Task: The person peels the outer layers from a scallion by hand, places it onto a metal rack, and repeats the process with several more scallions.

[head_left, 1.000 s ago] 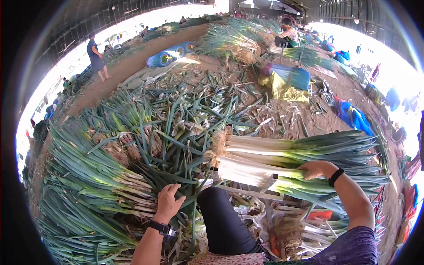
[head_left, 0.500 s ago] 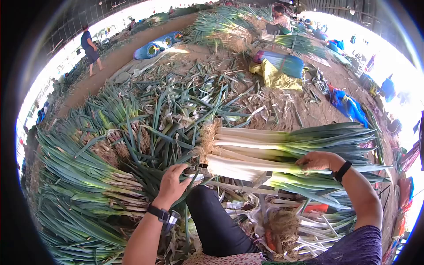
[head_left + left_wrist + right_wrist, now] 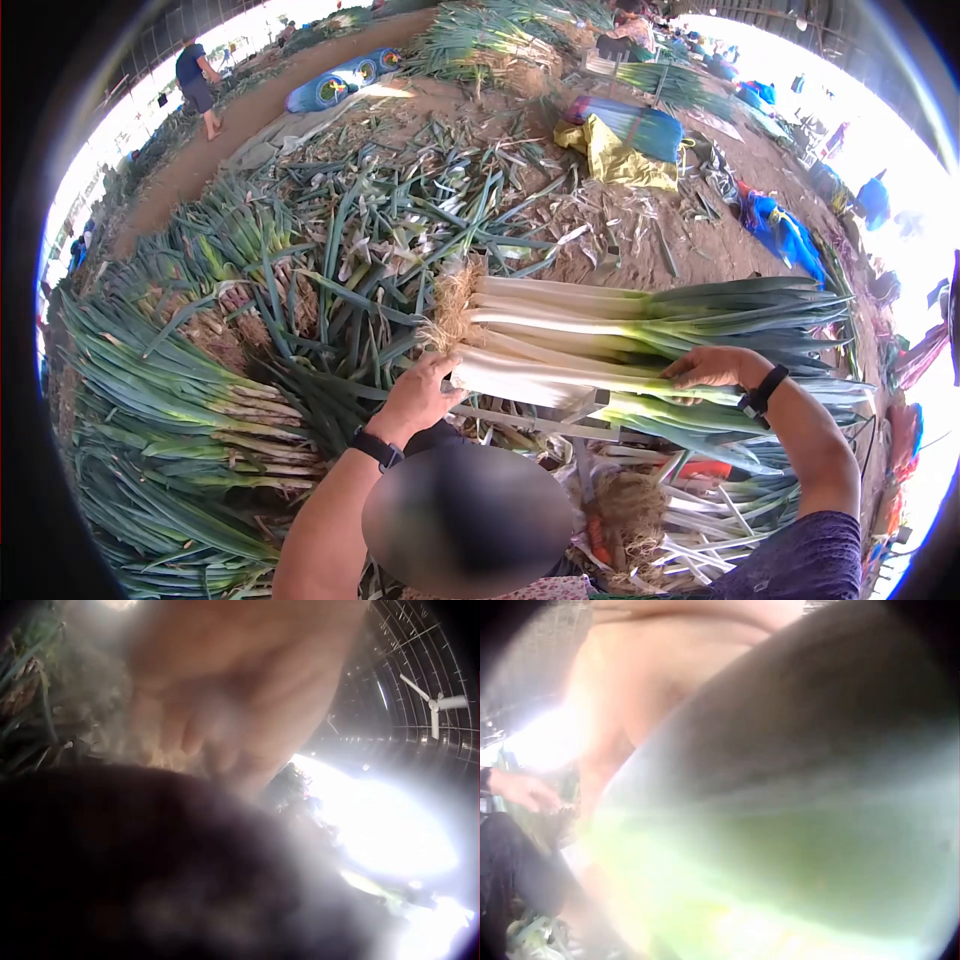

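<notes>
Long-stemmed leeks (image 3: 560,330) lie side by side on a low metal frame (image 3: 540,425) in the head view, roots to the left and dark leaves to the right. At their root end, my left hand (image 3: 418,398) touches the nearest white stalk with thumb and fingers. My right hand (image 3: 715,370) curls its fingers round a stalk where white turns to green. The left wrist view is blurred and shows the hand (image 3: 232,690) with bent fingers. Broad leaves (image 3: 795,787) cover much of the right wrist view, beside the hand (image 3: 645,682).
Piled leeks (image 3: 190,410) lie at the left, and loose leeks (image 3: 710,520) below the frame. Leaf scraps (image 3: 400,210) cover the ground ahead. Farther off are a blue roll on yellow cloth (image 3: 620,160), a walking person (image 3: 195,80) and a seated person (image 3: 632,32).
My left hand has moved up and right from beside the leaf pile to the root end. My right hand stays on the stalks. The distant person has walked on, and the whole view has shifted.
</notes>
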Demonstrator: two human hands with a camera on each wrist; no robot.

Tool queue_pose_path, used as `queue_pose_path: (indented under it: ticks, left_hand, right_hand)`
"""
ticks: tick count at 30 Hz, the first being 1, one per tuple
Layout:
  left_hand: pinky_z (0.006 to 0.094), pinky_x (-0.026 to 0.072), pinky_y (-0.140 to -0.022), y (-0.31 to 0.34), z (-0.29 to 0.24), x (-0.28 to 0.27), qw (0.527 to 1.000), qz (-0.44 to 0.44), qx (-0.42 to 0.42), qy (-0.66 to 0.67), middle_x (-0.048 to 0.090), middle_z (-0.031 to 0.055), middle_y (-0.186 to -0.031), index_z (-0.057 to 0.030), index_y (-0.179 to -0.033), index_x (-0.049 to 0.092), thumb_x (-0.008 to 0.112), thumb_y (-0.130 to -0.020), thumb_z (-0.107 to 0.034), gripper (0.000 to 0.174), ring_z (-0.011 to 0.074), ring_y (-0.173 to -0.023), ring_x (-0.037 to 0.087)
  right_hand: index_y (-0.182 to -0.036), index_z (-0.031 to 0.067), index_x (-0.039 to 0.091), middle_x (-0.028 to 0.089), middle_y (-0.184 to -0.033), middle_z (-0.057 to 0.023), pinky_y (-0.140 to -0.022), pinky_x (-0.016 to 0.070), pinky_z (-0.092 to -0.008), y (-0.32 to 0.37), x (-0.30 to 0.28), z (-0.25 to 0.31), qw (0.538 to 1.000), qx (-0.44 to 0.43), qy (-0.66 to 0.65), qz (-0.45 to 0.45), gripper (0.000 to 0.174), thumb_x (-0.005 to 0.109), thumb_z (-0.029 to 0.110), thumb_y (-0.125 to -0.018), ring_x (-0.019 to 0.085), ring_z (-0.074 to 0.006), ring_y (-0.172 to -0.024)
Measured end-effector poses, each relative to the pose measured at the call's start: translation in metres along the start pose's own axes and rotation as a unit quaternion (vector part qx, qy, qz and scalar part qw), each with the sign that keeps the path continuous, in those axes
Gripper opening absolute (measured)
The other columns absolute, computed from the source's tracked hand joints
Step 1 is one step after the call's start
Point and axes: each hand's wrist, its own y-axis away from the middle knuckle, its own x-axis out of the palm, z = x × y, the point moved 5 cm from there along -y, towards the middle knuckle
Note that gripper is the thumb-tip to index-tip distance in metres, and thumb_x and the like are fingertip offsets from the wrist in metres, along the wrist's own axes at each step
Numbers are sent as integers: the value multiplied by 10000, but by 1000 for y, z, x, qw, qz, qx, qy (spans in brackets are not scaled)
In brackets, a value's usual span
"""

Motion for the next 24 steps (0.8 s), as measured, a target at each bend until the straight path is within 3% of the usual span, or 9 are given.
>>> queue_pose_path:
  ticks: [3, 6, 9, 12, 13, 14, 17, 21, 24]
  left_hand:
    - [366, 422, -953, -15, 6, 9, 998, 67, 7, -18, 508, 158, -1233, -78, -1213, 538, 696, -744, -247, 522, 319, -1103, 522]
    - [370, 414, -962, -28, 7, 20, 992, 123, -11, -11, 496, 153, -1255, -68, -1207, 544, 695, -744, -269, 527, 315, -1119, 511]
    - [367, 391, -986, -36, 6, 31, 985, 173, 22, -13, 493, 154, -1261, -65, -1231, 531, 693, -754, -300, 555, 314, -1154, 485]
    - [361, 380, -996, -45, -5, 39, 978, 207, 20, -10, 475, 175, -1279, -60, -1257, 509, 686, -771, -300, 570, 321, -1168, 474]
    - [360, 381, -995, -45, -2, 43, 977, 210, 24, 4, 470, 178, -1285, -59, -1260, 507, 683, -775, -300, 570, 321, -1172, 472]
    - [360, 382, -995, -43, -2, 42, 976, 215, 25, 16, 464, 181, -1291, -58, -1263, 504, 680, -779, -300, 569, 322, -1176, 469]
    - [352, 395, -970, -30, 4, 20, 982, 177, 13, 65, 502, 190, -1261, -38, -1258, 503, 666, -795, -260, 539, 312, -1135, 508]
    - [321, 431, -918, 12, 39, -36, 967, 106, -112, 201, 534, 162, -1237, -1, -1282, 461, 650, -824, -175, 525, 241, -1119, 532]
    - [301, 452, -872, 81, 89, -67, 923, -26, -197, 329, 552, 138, -1196, -18, -1299, 442, 625, -857, -191, 509, 203, -1057, 555]
  right_hand:
    - [-1280, -14, 467, 649, -959, -97, -784, 506, -300, -7, 8, -15, 999, 16, 29, -22, 479, 579, 227, -882, 611, -176, -836]
    - [-1275, 30, 487, 650, -924, -89, -748, 500, -303, -29, 23, -13, 976, -7, 207, -69, 444, 559, 241, -891, 605, -149, -811]
    - [-1271, 58, 495, 661, -899, -104, -755, 498, -351, -45, 31, -29, 985, -36, 140, -92, 425, 528, 265, -902, 625, -206, -796]
    - [-1258, 77, 509, 661, -929, -143, -774, 491, -415, -32, 43, -15, 897, -4, 401, -188, 401, 499, 277, -911, 631, -310, -782]
    - [-1167, 89, 574, 636, -987, -138, -792, 473, -440, -22, 51, -6, 889, -17, 386, -245, 331, 508, 272, -899, 594, -346, -866]
    - [-1124, 94, 588, 623, -985, -124, -791, 468, -434, -21, 56, -4, 864, -46, 414, -285, 305, 522, 276, -889, 581, -331, -887]
    - [-933, 116, 616, 549, -938, -73, -774, 443, -403, -20, 69, 17, 760, -134, 507, -385, 205, 575, 295, -841, 514, -274, -952]
    - [-951, 124, 603, 542, -917, -74, -775, 436, -403, -34, 71, 5, 791, -167, 429, -404, 199, 572, 289, -844, 526, -268, -915]
    - [-1072, 136, 564, 563, -979, -92, -778, 455, -415, -52, 68, -18, 754, -140, 499, -404, 259, 573, 251, -840, 533, -303, -923]
